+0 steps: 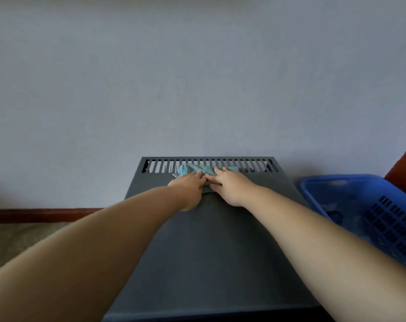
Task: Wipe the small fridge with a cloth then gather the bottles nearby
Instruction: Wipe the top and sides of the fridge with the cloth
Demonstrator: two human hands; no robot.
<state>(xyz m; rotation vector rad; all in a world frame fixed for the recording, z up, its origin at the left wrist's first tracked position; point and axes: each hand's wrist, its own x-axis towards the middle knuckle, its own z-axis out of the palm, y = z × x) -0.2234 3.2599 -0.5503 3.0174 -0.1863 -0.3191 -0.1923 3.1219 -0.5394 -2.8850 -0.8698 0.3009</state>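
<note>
Cloth: teal cloth [195,169], bunched into a long roll; it lies under our fingertips at the far end of the fridge top, partly over the slots.
Left hand: our left hand [188,185] reaches forward with a straight arm; its fingers lie fairly straight and close together, their tips pressed on the near left part of the cloth; we see no curl round the fabric.
Right hand: our right hand [230,185] sits just beside the left, nearly touching it; fingers flat and together on top of the cloth, thumb against its near edge.
Fridge: dark grey small fridge [211,247], seen from above; its flat top runs beneath both forearms and out past the hands.
Vent slots: a row of vent slots [160,166] crosses the top just beyond the fingertips; the cloth covers its middle stretch.
Basket: blue plastic basket [392,224] stands to the right of the right forearm, close beside the fridge; shapes inside are too blurred for us to name.
Surroundings: grey-blue wall [197,77] beyond the hands; reddish skirting board [41,214] and brownish floor [18,235] left of the left arm.
</note>
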